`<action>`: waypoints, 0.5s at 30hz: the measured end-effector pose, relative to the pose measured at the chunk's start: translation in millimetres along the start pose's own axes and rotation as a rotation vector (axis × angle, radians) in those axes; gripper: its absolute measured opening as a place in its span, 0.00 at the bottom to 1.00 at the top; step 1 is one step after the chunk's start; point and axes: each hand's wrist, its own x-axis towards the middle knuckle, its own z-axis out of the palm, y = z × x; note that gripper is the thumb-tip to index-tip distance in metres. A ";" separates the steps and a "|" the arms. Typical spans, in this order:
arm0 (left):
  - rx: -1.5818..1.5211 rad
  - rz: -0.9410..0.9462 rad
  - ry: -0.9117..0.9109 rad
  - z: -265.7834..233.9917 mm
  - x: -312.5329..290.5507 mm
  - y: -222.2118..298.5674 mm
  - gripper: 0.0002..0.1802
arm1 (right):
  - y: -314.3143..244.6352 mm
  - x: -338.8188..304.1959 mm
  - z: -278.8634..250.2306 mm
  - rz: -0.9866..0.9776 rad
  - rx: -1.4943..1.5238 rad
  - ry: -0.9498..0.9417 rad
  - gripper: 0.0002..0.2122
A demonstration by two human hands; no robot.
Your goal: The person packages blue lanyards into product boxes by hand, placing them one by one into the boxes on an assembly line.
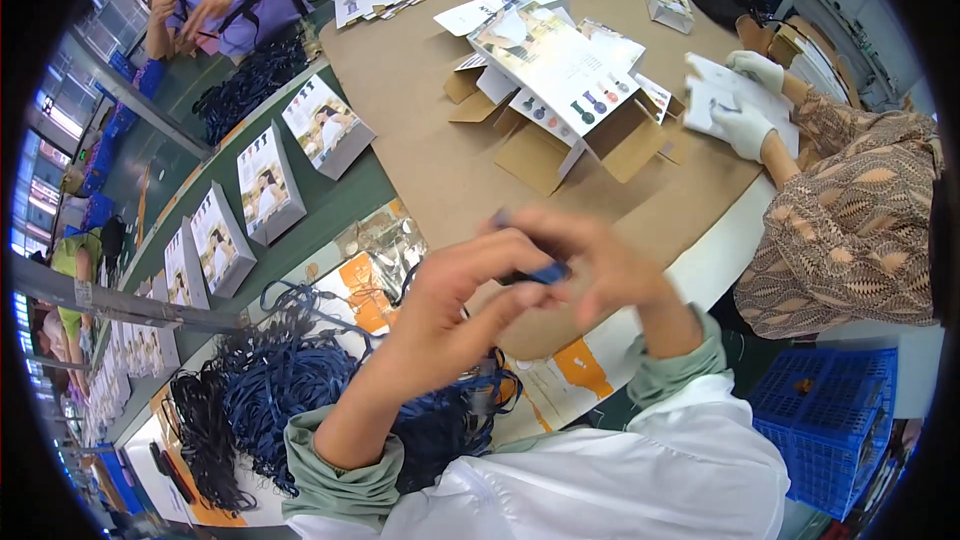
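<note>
In front of my chest my two hands are raised close together. My left hand (460, 305) is closed, thumb against forefinger, on a dark blue strap (548, 273), of which only a short folded piece shows. Just to its right is my right hand (620, 265), its fingers bent toward the strap and smeared by motion; whether they grip it I cannot make out. A tangled heap of dark blue straps (285, 385) lies below my left forearm, beside a bundle of black straps (205, 430).
Flat printed boxes (268, 185) stand in a row along the green conveyor (345, 185) at left. Open cartons (555, 90) are stacked on the brown-covered table (400, 70). At right a co-worker's gloved hands (745, 125) hold a white box; a blue crate (825, 420) sits below.
</note>
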 end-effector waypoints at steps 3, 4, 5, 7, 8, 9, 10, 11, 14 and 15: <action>0.399 -0.013 -0.088 10.4 20.5 14.8 0.12 | 10.8 -10.4 30.7 -0.013 0.148 -0.073 0.19; 0.517 0.033 -0.084 12.5 25.1 14.9 0.14 | 6.6 -14.5 33.1 0.094 0.249 -0.022 0.14; 0.517 0.038 -0.093 10.6 30.0 12.2 0.14 | 7.0 -17.1 28.5 0.089 0.246 -0.013 0.14; 0.869 0.049 0.029 -1.3 36.8 5.0 0.14 | 8.8 -24.7 16.3 0.345 0.444 0.046 0.11; 0.834 -0.014 0.119 -8.0 36.1 -1.4 0.09 | 7.5 -28.8 7.7 0.334 0.443 0.043 0.11; 0.800 -0.062 0.096 -10.4 38.0 -10.0 0.08 | 10.0 -36.5 -6.4 0.333 0.361 0.141 0.13; 0.764 -0.111 0.074 -10.5 38.9 -19.0 0.07 | 14.9 -40.2 -16.8 0.333 0.279 0.240 0.16; 0.726 -0.109 0.017 -1.9 40.6 -27.5 0.07 | 20.8 -39.1 -20.8 0.174 0.154 0.372 0.16; 0.560 -0.173 -0.088 23.9 40.7 -52.9 0.09 | 25.0 -23.6 -26.5 0.074 0.524 0.628 0.14; 0.447 -0.229 -0.075 31.7 45.2 -57.6 0.09 | 28.7 -20.5 -30.8 0.040 0.617 0.684 0.12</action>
